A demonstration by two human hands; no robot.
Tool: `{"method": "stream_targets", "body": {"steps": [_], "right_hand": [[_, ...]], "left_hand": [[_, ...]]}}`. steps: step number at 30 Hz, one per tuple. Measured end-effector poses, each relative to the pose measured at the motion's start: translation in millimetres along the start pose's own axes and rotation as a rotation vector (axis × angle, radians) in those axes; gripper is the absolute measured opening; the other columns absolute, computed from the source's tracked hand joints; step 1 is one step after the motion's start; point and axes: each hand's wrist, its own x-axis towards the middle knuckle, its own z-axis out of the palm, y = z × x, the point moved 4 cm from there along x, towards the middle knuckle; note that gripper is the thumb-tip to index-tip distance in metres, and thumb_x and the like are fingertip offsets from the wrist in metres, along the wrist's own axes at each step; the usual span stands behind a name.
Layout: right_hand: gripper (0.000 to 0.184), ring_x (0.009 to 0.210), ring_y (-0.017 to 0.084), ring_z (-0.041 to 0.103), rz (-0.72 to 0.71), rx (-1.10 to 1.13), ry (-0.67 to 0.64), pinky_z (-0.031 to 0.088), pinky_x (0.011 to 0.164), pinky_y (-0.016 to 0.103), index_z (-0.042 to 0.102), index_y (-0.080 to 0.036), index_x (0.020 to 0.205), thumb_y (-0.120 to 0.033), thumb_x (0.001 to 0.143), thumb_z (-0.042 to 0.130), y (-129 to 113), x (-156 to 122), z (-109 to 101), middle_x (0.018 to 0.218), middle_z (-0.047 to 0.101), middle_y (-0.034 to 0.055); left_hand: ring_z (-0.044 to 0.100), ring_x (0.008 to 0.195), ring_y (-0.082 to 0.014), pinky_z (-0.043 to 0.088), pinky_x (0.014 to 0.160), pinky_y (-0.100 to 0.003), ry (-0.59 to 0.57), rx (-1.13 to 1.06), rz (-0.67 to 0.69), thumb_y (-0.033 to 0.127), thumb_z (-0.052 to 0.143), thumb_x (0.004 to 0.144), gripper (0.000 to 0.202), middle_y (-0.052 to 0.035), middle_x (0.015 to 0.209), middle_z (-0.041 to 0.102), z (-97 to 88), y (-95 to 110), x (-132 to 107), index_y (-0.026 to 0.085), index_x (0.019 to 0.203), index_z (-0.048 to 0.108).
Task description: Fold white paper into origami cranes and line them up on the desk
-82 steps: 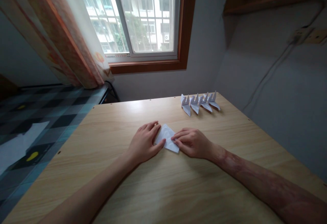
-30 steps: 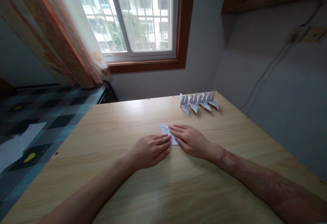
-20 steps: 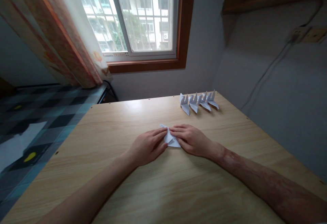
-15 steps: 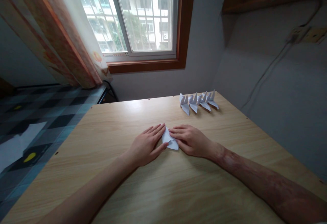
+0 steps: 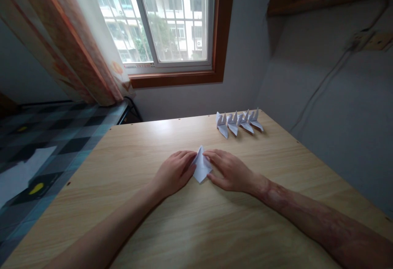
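Note:
A small folded piece of white paper (image 5: 202, 168), shaped like a kite with its point away from me, is between my hands on the wooden table (image 5: 172, 228). My left hand (image 5: 175, 171) grips its left edge, thumb and fingers closed at the side. On the opposite edge, my right hand (image 5: 229, 170) has its fingers and thumb closed on the paper too. The fingertips hide parts of both side edges. Several folded white paper cranes (image 5: 239, 123) stand in a row near the table's far right corner.
Left of the table is a checked cloth surface (image 5: 76, 150) with white sheets of paper (image 5: 27, 170) on it. A window (image 5: 181, 19) and a curtain (image 5: 67, 35) are beyond. A cable (image 5: 319, 89) hangs along the right wall under a shelf (image 5: 331, 3).
The folded paper has turned and now shows a symmetrical kite shape with its tip away from me. My left fingers have gone from lying flat to curling at its edge.

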Motion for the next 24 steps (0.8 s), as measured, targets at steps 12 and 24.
{"method": "stream_targets", "body": {"steps": [12, 24], "right_hand": [[0.055, 0.121, 0.034, 0.068, 0.18, -0.091, 0.107, 0.057, 0.11, 0.053, 0.059, -0.021, 0.14, -0.011, 0.086, 0.065, 23, -2, 4, 0.129, 0.072, 0.0149], [0.051, 0.137, 0.035, 0.065, 0.263, -0.068, 0.12, 0.052, 0.12, 0.057, 0.059, -0.018, 0.149, -0.032, 0.1, 0.07, 40, -5, 10, 0.147, 0.069, 0.0188]], "left_hand": [[0.072, 0.121, -0.0271, 0.061, 0.104, -0.045, 0.196, 0.054, -0.055, 0.026, 0.057, 0.108, 0.027, -0.0116, 0.145, 0.068, -1.8, -12, -5, 0.025, 0.133, 0.067], [0.075, 0.113, -0.0292, 0.06, 0.104, -0.047, -0.015, 0.007, 0.096, 0.037, 0.068, 0.104, 0.023, -0.01, 0.13, 0.079, 0.3, 5, -1, 0.025, 0.123, 0.075]]}}
